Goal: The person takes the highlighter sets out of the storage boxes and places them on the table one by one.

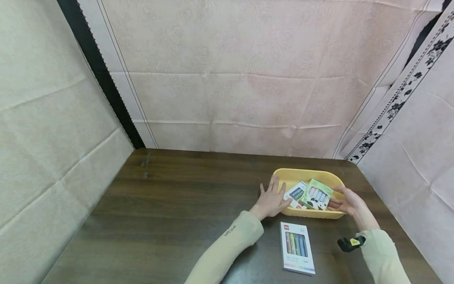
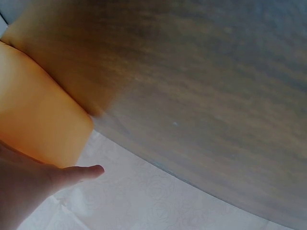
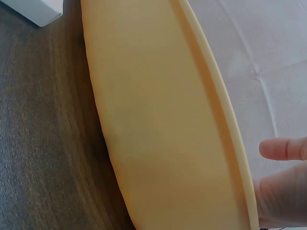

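Observation:
A yellow plastic basket (image 1: 308, 213) stands near the table's back right corner in the head view. Inside it lie a green box (image 1: 318, 195) with pale sticks pictured on it and a smaller white box (image 1: 296, 193), partly overlapped by the green one. My left hand (image 1: 271, 200) rests at the basket's left rim with fingers spread. At the right end, my right hand (image 1: 349, 202) reaches over the rim, fingers loosely extended beside the green box, thumb raised. The right wrist view shows the basket's outer wall (image 3: 153, 115) and part of that hand.
A white box of coloured sticks (image 1: 297, 262) lies flat on the dark wooden table (image 1: 159, 221), in front of the basket. Pale patterned cloth (image 1: 230, 98) hangs behind the table and along both sides. A black wrist camera (image 1: 349, 243) sits at the right sleeve.

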The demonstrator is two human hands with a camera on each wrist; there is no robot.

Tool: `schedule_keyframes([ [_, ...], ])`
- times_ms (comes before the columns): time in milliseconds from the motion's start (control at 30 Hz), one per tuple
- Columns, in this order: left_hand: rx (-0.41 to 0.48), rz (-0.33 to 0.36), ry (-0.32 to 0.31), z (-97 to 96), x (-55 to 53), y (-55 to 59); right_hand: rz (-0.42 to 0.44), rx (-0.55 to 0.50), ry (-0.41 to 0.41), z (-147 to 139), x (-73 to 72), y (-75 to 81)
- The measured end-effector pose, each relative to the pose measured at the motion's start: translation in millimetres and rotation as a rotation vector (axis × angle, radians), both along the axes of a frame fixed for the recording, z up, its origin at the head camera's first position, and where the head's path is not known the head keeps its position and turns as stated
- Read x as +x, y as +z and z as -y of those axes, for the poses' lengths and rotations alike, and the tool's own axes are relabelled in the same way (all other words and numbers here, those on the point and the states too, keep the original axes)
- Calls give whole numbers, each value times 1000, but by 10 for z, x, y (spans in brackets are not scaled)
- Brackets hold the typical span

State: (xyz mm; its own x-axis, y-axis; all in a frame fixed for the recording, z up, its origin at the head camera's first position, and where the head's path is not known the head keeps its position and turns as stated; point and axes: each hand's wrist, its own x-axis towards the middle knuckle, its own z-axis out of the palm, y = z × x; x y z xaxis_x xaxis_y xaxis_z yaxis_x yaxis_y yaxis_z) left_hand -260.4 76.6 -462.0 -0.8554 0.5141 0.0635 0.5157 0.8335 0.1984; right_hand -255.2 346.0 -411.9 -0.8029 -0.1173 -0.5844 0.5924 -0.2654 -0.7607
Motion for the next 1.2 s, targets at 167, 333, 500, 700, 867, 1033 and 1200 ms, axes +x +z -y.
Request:
schedule_keyframes([
  [167, 1, 5, 2, 0, 7, 9, 8, -16, -14, 4, -7, -22],
  [333, -1, 5, 3, -4, 6, 7, 12, -33, -20, 9, -9, -31],
  [500, -6, 6, 4, -8, -1, -5, 5, -89, -27, 9, -8, -53],
  [700, -10, 6, 7, -12, -5, -17, 12, -121, -57, 8, -21, -78],
  [867, -5, 6, 11, -11, 2, -8, 14, -132, -66, 6, -29, -83],
  [1033, -4, 12, 8, -12, 4, -3, 14, -153, -68, -4, -26, -93],
  [1200, -5, 16, 5, -8, -2, -9, 8, -157, -64, -6, -19, -95],
])
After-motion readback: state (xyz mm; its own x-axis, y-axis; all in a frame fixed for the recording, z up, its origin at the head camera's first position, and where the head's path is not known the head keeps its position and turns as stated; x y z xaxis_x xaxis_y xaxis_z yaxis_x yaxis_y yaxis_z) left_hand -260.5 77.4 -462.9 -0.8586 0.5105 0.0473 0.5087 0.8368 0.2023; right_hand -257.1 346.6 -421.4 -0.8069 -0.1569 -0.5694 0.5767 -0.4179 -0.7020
